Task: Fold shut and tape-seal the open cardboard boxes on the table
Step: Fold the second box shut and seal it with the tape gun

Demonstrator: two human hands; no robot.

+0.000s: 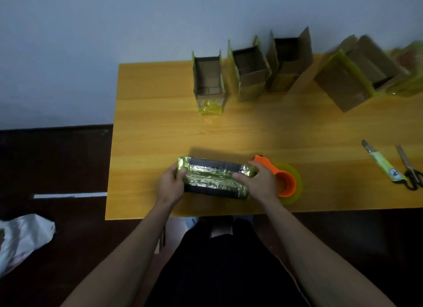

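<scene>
A long dark box (214, 177) wrapped in shiny yellow tape lies near the front edge of the wooden table (155, 132). My left hand (171, 184) grips its left end, thumb on top. My right hand (258, 180) grips its right end, thumb across the taped top. An orange tape dispenser with a yellow tape roll (287, 183) stands just right of my right hand. Several open cardboard boxes stand in a row at the back: a small one (209, 86), a second (250, 75), a third (289, 63) and a larger tilted one (350, 77).
A utility knife (381, 161) and scissors (409, 168) lie at the right side of the table. A white plastic bag (21, 236) lies on the dark floor at the left. The table's left edge runs near x 490.
</scene>
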